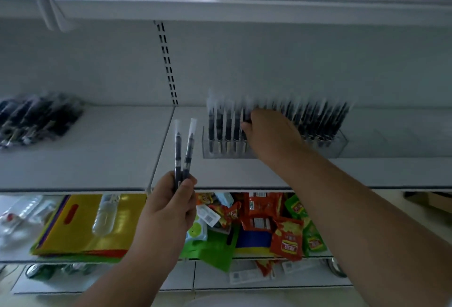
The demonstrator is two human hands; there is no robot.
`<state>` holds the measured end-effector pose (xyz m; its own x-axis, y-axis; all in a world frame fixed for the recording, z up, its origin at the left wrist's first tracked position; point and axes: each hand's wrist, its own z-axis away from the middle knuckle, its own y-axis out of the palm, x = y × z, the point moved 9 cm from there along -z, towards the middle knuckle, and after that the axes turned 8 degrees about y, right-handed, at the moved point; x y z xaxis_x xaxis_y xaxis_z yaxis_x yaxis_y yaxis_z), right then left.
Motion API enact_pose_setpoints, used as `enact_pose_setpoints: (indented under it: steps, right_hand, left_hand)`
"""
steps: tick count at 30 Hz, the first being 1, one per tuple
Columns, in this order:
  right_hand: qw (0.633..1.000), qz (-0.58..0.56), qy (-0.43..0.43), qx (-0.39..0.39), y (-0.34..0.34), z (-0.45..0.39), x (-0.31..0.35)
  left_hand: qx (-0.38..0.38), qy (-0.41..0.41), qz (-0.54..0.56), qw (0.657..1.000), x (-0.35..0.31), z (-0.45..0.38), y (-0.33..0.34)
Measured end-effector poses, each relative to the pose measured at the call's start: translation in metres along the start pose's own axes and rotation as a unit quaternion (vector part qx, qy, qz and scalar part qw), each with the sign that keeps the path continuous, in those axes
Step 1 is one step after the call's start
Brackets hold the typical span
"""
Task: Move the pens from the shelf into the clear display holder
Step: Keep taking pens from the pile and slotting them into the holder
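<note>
Midway thru restock: holder (274, 146) mostly filled, right hand (270, 133) fingers curled on a pen there, left hand (168, 206) clutching two pens (183, 150), pile (36, 118) left on shelf (97, 159).

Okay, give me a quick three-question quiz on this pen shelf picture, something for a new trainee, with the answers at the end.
1. True or false: the left hand holds two pens.
2. Where is the right hand? A) at the holder B) on the loose pile C) on the lower shelf
3. Fill in: the loose pile lies to the ___ of the holder.

Key: 1 true; 2 A; 3 left.
</note>
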<state>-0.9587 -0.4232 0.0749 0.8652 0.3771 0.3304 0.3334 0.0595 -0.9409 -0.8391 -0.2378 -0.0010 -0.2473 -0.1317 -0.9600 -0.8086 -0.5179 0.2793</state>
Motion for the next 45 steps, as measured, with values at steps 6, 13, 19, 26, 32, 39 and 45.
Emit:
enact_pose_setpoints:
  steps: [6,13,19,26,32,39,45]
  right_hand:
    - [0.993,-0.013,0.079,-0.084,0.003,0.023,-0.013]
    - [0.934,-0.353,0.044,0.011,0.009,0.081,0.034]
    - [0.877,-0.468,0.104,0.038,0.010,0.089,0.024]
    - [0.922,-0.293,0.063,-0.247,-0.070,0.058,-0.031]
    - [0.957,-0.204,-0.012,-0.204,-0.058,0.028,-0.027]
    - [0.989,-0.058,-0.067,-0.114,-0.041,0.005,-0.015]
    - [0.993,-0.059,-0.052,-0.089,-0.014,0.004,-0.027]
  left_hand:
    - [0.048,-0.005,-0.005,0.999,-0.007,-0.010,-0.014]
    - [0.139,-0.013,-0.045,0.989,0.004,-0.012,0.000]
    - [0.186,-0.021,-0.065,0.980,0.008,-0.006,0.017]
    - [0.080,-0.030,-0.017,0.996,0.010,-0.016,0.000]
    - [0.053,-0.006,-0.001,0.999,0.008,-0.014,0.013]
    - [0.003,0.015,0.008,1.000,0.020,-0.007,0.026]
    - [-0.029,0.047,-0.003,0.998,0.025,-0.001,0.033]
